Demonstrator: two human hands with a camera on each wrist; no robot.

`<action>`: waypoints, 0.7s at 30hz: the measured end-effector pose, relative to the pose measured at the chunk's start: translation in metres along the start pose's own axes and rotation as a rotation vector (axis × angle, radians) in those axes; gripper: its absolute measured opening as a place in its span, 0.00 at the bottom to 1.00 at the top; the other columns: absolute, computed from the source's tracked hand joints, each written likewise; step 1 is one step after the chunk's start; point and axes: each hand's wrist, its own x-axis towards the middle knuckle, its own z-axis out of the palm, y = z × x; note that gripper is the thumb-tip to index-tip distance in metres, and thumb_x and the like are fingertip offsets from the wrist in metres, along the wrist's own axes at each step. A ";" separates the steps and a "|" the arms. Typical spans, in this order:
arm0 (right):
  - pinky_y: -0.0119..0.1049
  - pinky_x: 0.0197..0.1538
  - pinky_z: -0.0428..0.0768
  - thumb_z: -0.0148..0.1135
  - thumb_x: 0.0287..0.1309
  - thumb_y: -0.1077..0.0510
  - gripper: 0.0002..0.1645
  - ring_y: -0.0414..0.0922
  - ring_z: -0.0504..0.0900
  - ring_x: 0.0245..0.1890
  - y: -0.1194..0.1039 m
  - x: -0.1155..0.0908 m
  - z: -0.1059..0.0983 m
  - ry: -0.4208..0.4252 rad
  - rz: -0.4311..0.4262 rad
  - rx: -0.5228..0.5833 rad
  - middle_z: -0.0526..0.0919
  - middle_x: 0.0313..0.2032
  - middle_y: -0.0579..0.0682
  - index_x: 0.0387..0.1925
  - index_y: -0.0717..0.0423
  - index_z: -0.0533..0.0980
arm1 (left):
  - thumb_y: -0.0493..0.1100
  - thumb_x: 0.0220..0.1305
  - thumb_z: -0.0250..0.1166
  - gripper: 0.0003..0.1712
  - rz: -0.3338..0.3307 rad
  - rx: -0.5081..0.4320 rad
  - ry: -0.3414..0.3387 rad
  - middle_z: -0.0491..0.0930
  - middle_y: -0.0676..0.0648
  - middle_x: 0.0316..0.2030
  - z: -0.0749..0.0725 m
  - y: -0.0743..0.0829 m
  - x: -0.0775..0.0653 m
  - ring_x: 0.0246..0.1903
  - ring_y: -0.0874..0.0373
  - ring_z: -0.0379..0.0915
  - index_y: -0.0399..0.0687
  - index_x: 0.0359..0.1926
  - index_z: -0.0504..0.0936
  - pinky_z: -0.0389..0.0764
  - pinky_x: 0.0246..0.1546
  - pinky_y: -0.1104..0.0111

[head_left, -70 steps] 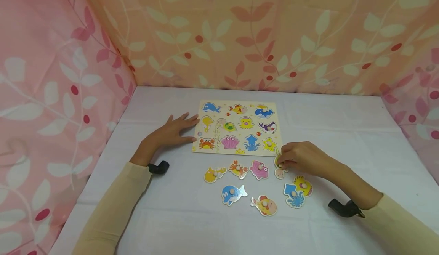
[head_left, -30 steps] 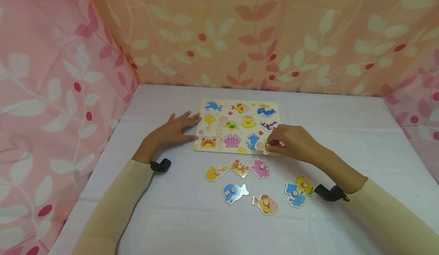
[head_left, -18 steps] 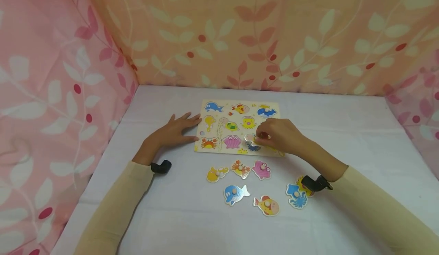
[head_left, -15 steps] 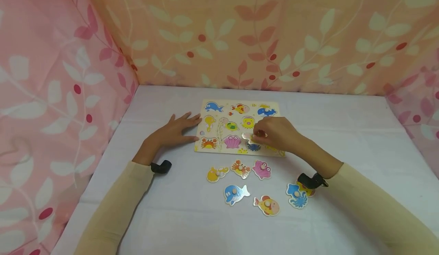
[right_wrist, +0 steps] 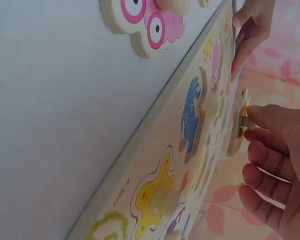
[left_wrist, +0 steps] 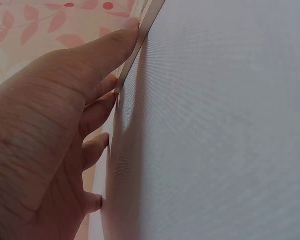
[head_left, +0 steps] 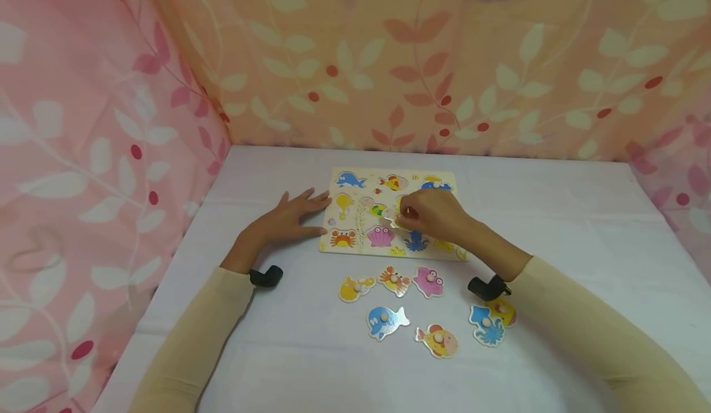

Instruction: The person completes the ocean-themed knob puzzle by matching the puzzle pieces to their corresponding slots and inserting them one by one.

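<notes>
My right hand (head_left: 436, 215) pinches a turtle puzzle piece (head_left: 390, 215) by its knob, over the middle of the wooden puzzle board (head_left: 389, 171). In the right wrist view, the turtle piece (right_wrist: 236, 127) is held above the board, apart from it, thumb and forefinger at the knob. My left hand (head_left: 286, 221) lies flat-fingered with spread fingers at the board's left edge; the left wrist view shows the fingertips (left_wrist: 92, 202) touching that edge. The starfish (right_wrist: 152, 202) sits in its recess; the whale and orca are partly or wholly behind my right hand.
In front of the board lie knobbed pieces: seahorse (head_left: 350, 291), crab (head_left: 395, 281), pink shell (head_left: 428, 281), blue dolphin (head_left: 386, 322), fish (head_left: 437, 341), and squid (head_left: 487, 328) overlapping the yellow octopus (head_left: 502, 310). Patterned cloth (head_left: 389, 61) stands behind the white table.
My right hand has picked the turtle piece off the table beside the board's lower right corner and carried it left and away over the board's middle. My left hand has stayed at the edge.
</notes>
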 end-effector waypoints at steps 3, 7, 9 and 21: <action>0.34 0.26 0.71 0.71 0.61 0.48 0.10 0.40 0.72 0.22 0.001 0.005 0.003 -0.009 0.016 0.002 0.76 0.20 0.40 0.32 0.49 0.84 | 0.76 0.60 0.61 0.50 -0.009 -0.002 -0.005 0.51 0.63 0.78 0.001 0.002 0.000 0.80 0.53 0.33 0.69 0.79 0.58 0.27 0.73 0.40; 0.34 0.26 0.72 0.71 0.61 0.49 0.10 0.41 0.73 0.22 -0.001 0.013 0.005 -0.024 0.050 0.011 0.77 0.20 0.41 0.33 0.51 0.85 | 0.76 0.61 0.61 0.49 -0.011 -0.004 -0.004 0.51 0.63 0.78 0.001 0.002 0.000 0.80 0.53 0.33 0.68 0.78 0.59 0.27 0.74 0.40; 0.35 0.26 0.71 0.71 0.61 0.49 0.10 0.42 0.73 0.22 -0.003 0.018 0.005 -0.028 0.058 -0.003 0.77 0.20 0.41 0.32 0.51 0.85 | 0.76 0.60 0.61 0.50 -0.013 -0.002 -0.003 0.51 0.63 0.78 0.001 0.001 0.000 0.80 0.53 0.33 0.68 0.78 0.59 0.27 0.74 0.40; 0.34 0.28 0.71 0.70 0.62 0.47 0.12 0.42 0.73 0.23 -0.004 0.042 0.020 -0.062 0.074 -0.055 0.76 0.20 0.43 0.33 0.51 0.85 | 0.75 0.61 0.61 0.50 -0.009 0.004 0.001 0.51 0.62 0.78 -0.001 0.003 0.000 0.80 0.52 0.34 0.66 0.79 0.59 0.28 0.73 0.38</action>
